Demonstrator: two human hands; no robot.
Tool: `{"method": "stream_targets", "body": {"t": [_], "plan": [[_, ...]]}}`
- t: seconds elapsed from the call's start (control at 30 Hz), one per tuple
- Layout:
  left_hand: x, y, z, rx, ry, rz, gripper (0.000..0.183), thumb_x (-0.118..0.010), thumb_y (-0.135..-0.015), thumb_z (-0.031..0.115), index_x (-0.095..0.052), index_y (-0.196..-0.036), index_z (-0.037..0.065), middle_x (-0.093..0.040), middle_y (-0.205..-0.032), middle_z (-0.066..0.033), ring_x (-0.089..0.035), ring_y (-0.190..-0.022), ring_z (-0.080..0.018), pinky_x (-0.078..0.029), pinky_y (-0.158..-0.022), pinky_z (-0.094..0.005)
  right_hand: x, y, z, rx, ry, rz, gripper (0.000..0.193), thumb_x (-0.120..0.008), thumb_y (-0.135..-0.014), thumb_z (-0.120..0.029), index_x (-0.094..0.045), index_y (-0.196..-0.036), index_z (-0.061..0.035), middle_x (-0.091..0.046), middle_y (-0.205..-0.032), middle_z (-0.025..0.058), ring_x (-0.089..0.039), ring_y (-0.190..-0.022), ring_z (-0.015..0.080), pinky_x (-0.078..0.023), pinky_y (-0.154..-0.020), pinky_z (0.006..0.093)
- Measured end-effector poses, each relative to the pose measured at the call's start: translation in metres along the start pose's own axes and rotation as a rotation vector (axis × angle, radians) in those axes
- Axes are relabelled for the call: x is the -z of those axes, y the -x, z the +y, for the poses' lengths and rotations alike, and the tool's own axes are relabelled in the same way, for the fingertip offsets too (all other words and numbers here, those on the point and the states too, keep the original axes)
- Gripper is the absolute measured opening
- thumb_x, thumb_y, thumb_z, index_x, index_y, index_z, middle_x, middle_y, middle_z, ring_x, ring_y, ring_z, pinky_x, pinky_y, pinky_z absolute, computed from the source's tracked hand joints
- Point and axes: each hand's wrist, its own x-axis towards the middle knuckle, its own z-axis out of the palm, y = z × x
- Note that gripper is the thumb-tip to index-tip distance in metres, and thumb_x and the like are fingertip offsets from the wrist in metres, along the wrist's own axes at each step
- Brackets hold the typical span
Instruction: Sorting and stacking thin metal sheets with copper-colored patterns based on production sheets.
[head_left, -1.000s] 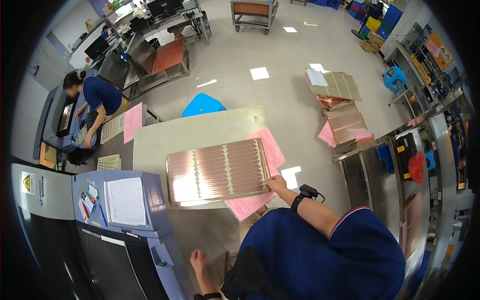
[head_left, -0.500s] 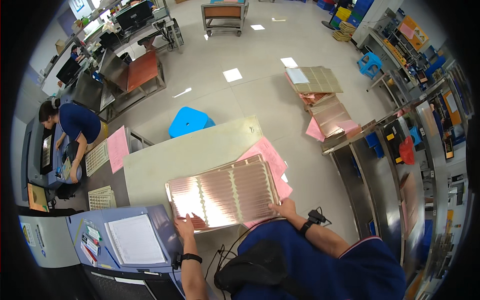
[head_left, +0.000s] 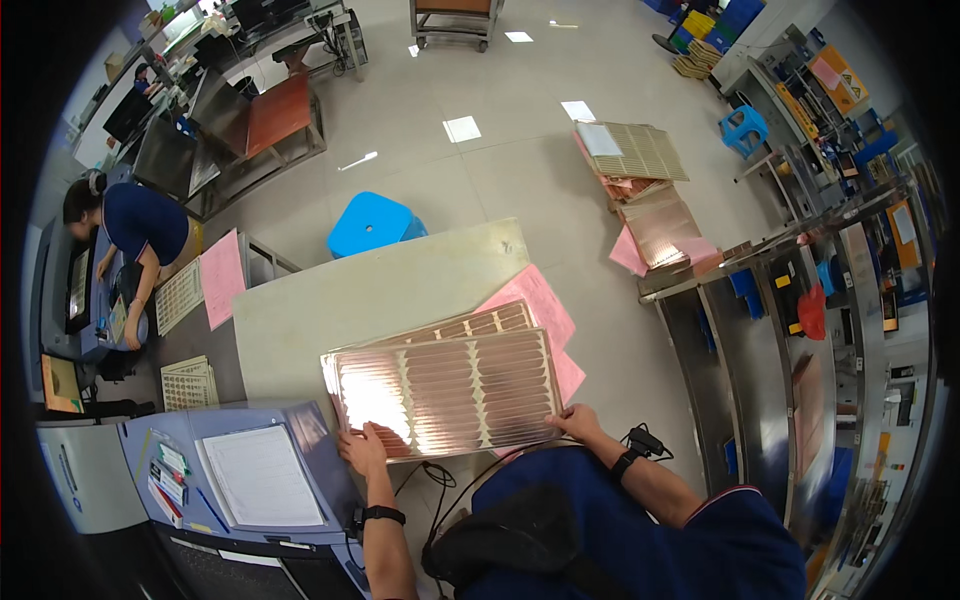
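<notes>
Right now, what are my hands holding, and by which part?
A copper-coloured panel: left hand at its near-left corner, right hand at its near-right corner.

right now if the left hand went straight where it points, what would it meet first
Likely the copper-coloured panel, whose near left corner the left hand touches; depth is unclear.

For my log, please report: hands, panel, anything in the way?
Left hand and right hand: holding top panel, near corners. Lower panel peeks out behind. Pink sheets at right, not covering top panel.
</notes>
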Motion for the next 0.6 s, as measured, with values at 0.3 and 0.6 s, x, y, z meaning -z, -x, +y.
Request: {"method": "stream_targets", "body": {"t": [0.3,0.6], "plan": [[-0.006,0.048,-0.032,0.055,0.276,-0.159,0.078,-0.06,-0.081,0.042,-0.031,-0.132,-0.009,-0.041,-0.127,-0.0301,-0.039,-0.119,-0.0422,-0.031,-0.101,-0.0453,0.06,-0.057,0.024,0.111,0.068,0.053,0.058,-0.077,-0.066,-0.046,-0.064,-0.085,0.0073,-0.064,-0.072,0.0128,-0.061,-0.065,0.0185,-0.049,-0.059,0.0314],[-0.033,0.048,-0.069,0.653,1.509,-0.592,0.026,-0.058,-0.088,0.025,-0.058,-0.094,0.0,-0.057,-0.085,-0.0079,-0.057,-0.076,-0.0205,-0.05,-0.076,-0.0357,0.058,-0.077,0.004,-0.075,-0.168,0.039,0.064,-0.072,-0.068,-0.053,-0.064,-0.089,0.0073,-0.064,-0.077,0.0134,-0.062,-0.066,0.0206,-0.049,-0.061,0.032]]}}
